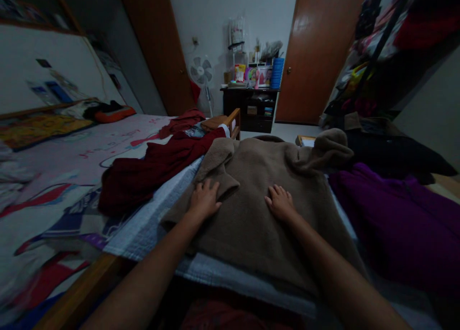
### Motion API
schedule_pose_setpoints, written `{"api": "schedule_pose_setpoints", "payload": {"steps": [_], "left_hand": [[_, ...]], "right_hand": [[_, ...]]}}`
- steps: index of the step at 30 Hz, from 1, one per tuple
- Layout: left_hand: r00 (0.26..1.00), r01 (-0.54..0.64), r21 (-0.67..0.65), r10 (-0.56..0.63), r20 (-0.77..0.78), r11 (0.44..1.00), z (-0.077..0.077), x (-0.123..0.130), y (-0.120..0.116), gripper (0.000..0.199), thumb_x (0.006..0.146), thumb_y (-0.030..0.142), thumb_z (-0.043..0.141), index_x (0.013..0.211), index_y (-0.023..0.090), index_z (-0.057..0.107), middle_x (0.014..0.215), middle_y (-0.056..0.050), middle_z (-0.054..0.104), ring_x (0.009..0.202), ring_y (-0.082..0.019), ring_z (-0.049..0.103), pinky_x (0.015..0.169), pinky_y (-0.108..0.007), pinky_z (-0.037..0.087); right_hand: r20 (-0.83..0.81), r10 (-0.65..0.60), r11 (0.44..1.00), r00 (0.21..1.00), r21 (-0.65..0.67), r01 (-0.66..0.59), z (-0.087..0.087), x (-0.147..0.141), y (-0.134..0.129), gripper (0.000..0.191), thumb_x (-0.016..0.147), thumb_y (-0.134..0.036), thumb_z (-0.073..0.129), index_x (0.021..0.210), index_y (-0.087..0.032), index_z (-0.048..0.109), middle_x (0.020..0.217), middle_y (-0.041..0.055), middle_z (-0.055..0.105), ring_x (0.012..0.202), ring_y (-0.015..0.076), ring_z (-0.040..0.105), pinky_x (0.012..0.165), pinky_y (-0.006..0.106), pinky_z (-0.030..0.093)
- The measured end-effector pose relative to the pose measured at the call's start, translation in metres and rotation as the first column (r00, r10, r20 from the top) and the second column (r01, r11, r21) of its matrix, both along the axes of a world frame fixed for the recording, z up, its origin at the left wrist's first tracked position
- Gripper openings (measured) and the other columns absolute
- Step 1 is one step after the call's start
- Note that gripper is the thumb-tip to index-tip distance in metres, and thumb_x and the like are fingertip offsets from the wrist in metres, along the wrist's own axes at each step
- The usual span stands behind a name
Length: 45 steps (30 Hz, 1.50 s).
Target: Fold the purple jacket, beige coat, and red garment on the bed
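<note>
A brown fleece garment (247, 220) lies spread on a light blue quilted cloth (143, 236). Its left sleeve is folded inward over the body, while the right sleeve is bunched up at the upper right. My left hand (205, 199) rests on the garment beside the folded sleeve's cuff, palm down with fingers apart. On the middle of the garment lies my right hand (281, 203), also palm down, its fingers slightly spread. Neither hand grips the fabric.
Dark red clothing (143, 176) lies left of the garment, on a patterned bed (97, 143). Purple clothing (395, 220) and a dark jacket (391, 148) are at the right. A fan (201, 72) and a black cabinet (233, 107) stand at the back.
</note>
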<state>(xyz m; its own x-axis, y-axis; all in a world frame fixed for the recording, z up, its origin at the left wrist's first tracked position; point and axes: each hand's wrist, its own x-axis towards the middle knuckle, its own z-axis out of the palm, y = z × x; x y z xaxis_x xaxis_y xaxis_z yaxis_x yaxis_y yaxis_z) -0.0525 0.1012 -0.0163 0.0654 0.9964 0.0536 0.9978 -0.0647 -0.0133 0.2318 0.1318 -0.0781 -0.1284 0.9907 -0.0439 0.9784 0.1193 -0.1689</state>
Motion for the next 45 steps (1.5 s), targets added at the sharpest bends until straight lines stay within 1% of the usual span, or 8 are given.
{"api": "schedule_pose_setpoints", "payload": {"steps": [12,18,20,24,30,34,37,45], "left_hand": [[0.928,-0.231,0.127,0.179,0.328,0.965,0.052,-0.036,0.038,0.031,0.09,0.029,0.043,0.101,0.015,0.067,0.097,-0.014,0.071,0.092,-0.027,0.067,0.079,-0.032,0.049],[0.274,-0.455,0.027,0.111,0.955,0.89,0.042,-0.045,0.047,0.027,0.09,0.029,0.045,0.106,0.012,0.058,0.09,-0.005,0.065,0.056,-0.009,0.058,0.054,-0.02,0.048],[0.19,-0.39,-0.022,0.104,0.976,0.921,0.024,-0.034,0.044,0.024,0.089,0.025,0.045,0.108,0.014,0.055,0.094,-0.005,0.063,0.057,-0.008,0.059,0.055,-0.021,0.05],[0.332,-0.098,-0.126,0.152,0.931,0.987,-0.011,-0.009,0.02,0.035,0.08,0.02,0.057,0.114,0.016,0.05,0.103,-0.005,0.059,0.075,-0.013,0.064,0.069,-0.027,0.054],[0.688,0.353,0.119,-0.344,0.639,0.928,-0.023,0.017,-0.055,0.042,0.072,0.026,0.071,0.109,0.022,0.052,0.112,-0.006,0.052,0.105,-0.023,0.054,0.093,-0.04,0.046],[0.668,0.678,-0.07,-0.574,0.474,0.731,-0.021,0.031,-0.088,0.057,0.065,0.038,0.08,0.116,0.026,0.055,0.118,-0.005,0.054,0.115,-0.027,0.048,0.097,-0.041,0.042],[0.69,0.685,-0.089,-0.606,0.395,0.723,-0.024,0.038,-0.092,0.061,0.066,0.029,0.078,0.122,0.026,0.054,0.124,-0.006,0.053,0.117,-0.027,0.048,0.097,-0.04,0.041],[0.668,0.671,-0.104,-0.537,0.515,0.734,-0.011,0.043,-0.067,0.018,0.086,0.022,0.057,0.103,0.022,0.062,0.095,-0.001,0.067,0.087,-0.017,0.062,0.076,-0.026,0.046]], "right_hand": [[-0.021,0.007,0.998,1.0,0.07,-0.005,-0.005,0.003,-0.011,0.05,0.096,-0.037,0.039,0.141,-0.016,0.045,0.152,0.014,0.039,0.14,0.0295,0.032,0.113,0.047,0.023],[-0.237,0.173,0.984,0.956,-0.008,-0.18,0.016,-0.008,-0.033,0.061,0.091,-0.042,0.049,0.145,-0.017,0.04,0.155,0.013,0.032,0.143,0.0272,0.026,0.114,0.044,0.024],[-0.279,0.274,0.954,0.92,-0.045,-0.298,0.022,-0.01,-0.043,0.072,0.085,-0.052,0.056,0.146,-0.017,0.039,0.157,0.0137,0.028,0.144,0.0286,0.024,0.115,0.045,0.023],[-0.287,0.325,0.915,0.901,-0.147,-0.377,0.028,-0.007,-0.059,0.094,0.074,-0.052,0.068,0.151,-0.016,0.03,0.159,0.0165,0.021,0.145,0.0312,0.023,0.116,0.046,0.022],[-0.314,0.385,0.892,0.868,-0.117,-0.438,0.039,0.004,-0.092,0.082,0.078,-0.045,0.068,0.148,-0.016,0.038,0.159,0.0159,0.022,0.146,0.0303,0.02,0.117,0.045,0.022],[-0.321,0.439,0.827,0.839,-0.219,-0.517,0.047,0.005,-0.122,0.109,0.063,-0.058,0.078,0.152,-0.02,0.029,0.162,0.0157,0.006,0.148,0.0364,0.005,0.117,0.054,0.015],[-0.316,0.429,0.827,0.846,-0.24,-0.509,0.05,0.005,-0.134,0.112,0.059,-0.046,0.083,0.152,-0.018,0.028,0.162,0.017,0.004,0.148,0.0372,0.005,0.117,0.054,0.016],[-0.514,0.323,0.905,0.795,-0.078,-0.418,0.046,0.012,-0.121,0.032,0.086,-0.018,0.049,0.113,-0.016,0.065,0.13,0.0126,0.061,0.119,0.0219,0.057,0.101,0.035,0.043]]}}
